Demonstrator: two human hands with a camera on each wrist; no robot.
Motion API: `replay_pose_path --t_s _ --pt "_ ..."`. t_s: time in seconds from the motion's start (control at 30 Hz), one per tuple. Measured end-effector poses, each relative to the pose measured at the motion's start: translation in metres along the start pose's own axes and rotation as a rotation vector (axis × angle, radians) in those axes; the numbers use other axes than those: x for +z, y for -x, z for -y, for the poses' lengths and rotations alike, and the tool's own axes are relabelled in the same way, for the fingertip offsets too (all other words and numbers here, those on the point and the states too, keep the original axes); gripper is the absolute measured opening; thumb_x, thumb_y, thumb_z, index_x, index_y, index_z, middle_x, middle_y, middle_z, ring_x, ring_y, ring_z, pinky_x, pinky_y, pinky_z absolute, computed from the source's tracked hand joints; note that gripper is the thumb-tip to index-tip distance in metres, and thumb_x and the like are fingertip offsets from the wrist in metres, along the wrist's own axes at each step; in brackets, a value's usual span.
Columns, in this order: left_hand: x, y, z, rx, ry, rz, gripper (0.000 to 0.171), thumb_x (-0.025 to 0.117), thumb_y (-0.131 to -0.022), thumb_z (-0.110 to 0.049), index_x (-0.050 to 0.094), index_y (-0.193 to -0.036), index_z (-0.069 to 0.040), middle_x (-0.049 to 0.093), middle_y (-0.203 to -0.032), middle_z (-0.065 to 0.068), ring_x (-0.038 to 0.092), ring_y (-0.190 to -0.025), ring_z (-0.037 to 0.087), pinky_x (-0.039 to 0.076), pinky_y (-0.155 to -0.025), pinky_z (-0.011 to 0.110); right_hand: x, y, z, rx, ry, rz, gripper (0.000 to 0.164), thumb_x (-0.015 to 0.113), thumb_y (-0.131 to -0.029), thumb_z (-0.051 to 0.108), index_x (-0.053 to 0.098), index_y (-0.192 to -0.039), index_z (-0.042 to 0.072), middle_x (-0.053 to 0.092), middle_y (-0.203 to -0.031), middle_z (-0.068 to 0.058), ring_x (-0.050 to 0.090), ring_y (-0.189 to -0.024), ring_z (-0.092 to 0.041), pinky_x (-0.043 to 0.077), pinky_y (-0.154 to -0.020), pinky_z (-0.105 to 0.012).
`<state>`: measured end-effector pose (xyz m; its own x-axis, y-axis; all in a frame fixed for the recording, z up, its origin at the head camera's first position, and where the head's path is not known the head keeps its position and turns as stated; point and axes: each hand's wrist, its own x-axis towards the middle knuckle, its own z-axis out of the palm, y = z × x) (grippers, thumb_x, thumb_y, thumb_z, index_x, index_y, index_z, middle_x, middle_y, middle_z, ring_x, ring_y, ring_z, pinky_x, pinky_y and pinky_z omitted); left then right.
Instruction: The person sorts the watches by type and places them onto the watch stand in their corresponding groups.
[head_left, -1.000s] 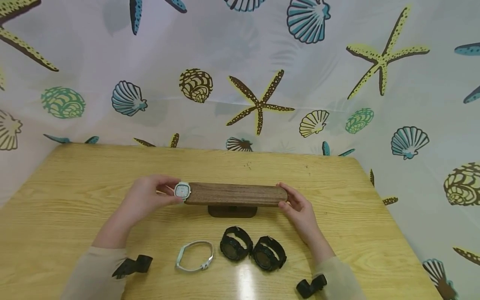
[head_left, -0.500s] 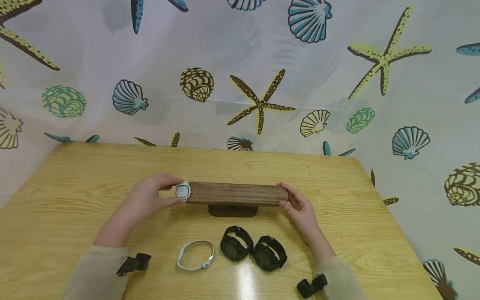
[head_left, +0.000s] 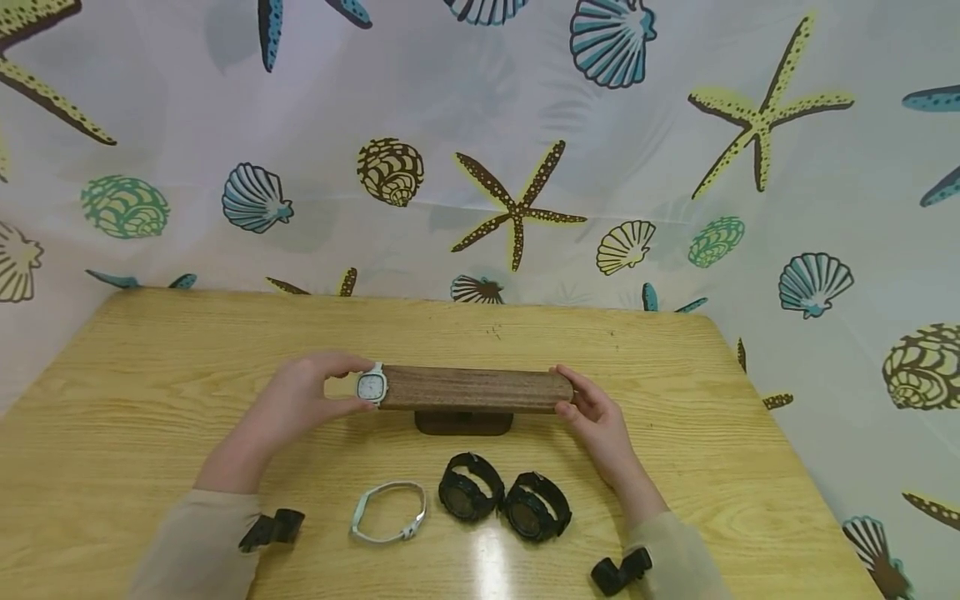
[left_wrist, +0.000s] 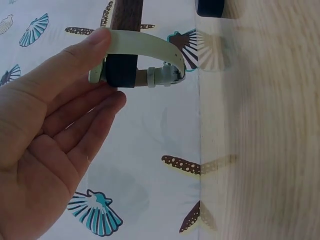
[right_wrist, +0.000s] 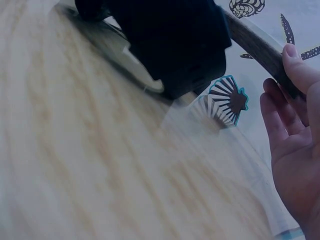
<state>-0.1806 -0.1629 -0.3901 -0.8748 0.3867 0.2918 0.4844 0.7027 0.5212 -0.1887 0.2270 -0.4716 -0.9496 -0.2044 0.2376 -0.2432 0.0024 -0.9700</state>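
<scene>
Shell-print backdrop (head_left: 322, 108) — left hand (head_left: 292, 402) pinches pale watch (left_wrist: 145, 43), dial (head_left: 371, 386) unreadable.

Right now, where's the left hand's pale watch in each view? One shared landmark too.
Head: left of centre, pale watch at the wooden bar's left end.
Left wrist: upper area, mostly its band showing.
Right wrist: not in it.
Shared landmark: wooden bar, top edge in left wrist, upper right in right wrist.
</scene>
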Motion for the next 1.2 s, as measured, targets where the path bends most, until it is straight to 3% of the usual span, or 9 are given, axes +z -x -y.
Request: replay_pose_path --t_s 0.27,0.67,0.97,1.2 --pt "0.011 -0.011 -0.012 0.091 -0.054 -0.007 0.046 0.084 -0.073 -0.019 0.069 -0.113 -0.002 0.066 -0.112 0.014 0.060 -0.106 0.033 0.048 -0.091 0.048 0.002 0.000 0.001 0.001 -0.015 0.006 0.049 0.061 -0.095 0.010 0.047 -0.141 0.013 0.044 -0.144 -0.007 0.040 -0.132 -0.023 0.045 -0.098 -0.030" --pt "0.031 -0.030 -0.036 0.140 -0.089 0.019 0.045 0.085 -0.073 -0.021 0.069 -0.109 -0.002 0.066 -0.109 0.012 0.060 -0.104 0.031 0.049 -0.091 0.044 0.004 0.000 0.004 0.012 -0.024 0.005 0.049 0.061 -0.094 0.010 0.047 -0.141 0.013 0.044 -0.144 -0.006 0.040 -0.132 -0.023 0.044 -0.099 -0.030" --pt "0.045 -0.037 -0.049 0.151 -0.102 0.009 0.047 0.085 -0.073 -0.022 0.068 -0.111 0.000 0.066 -0.109 0.013 0.060 -0.104 0.030 0.049 -0.091 0.043 0.002 0.001 0.006 0.014 -0.008 0.006 0.049 0.060 -0.095 0.010 0.047 -0.142 0.013 0.043 -0.145 -0.006 0.042 -0.130 -0.024 0.045 -0.097 -0.030" --pt "0.047 -0.036 -0.052 0.155 -0.117 0.022 0.050 0.083 -0.075 -0.022 0.065 -0.115 0.002 0.064 -0.113 0.014 0.058 -0.108 0.031 0.048 -0.093 0.044 0.002 0.001 0.005 0.017 -0.022 0.009 0.049 0.060 -0.095 0.009 0.046 -0.142 0.011 0.043 -0.145 -0.007 0.042 -0.130 -0.026 0.045 -0.097 -0.030"
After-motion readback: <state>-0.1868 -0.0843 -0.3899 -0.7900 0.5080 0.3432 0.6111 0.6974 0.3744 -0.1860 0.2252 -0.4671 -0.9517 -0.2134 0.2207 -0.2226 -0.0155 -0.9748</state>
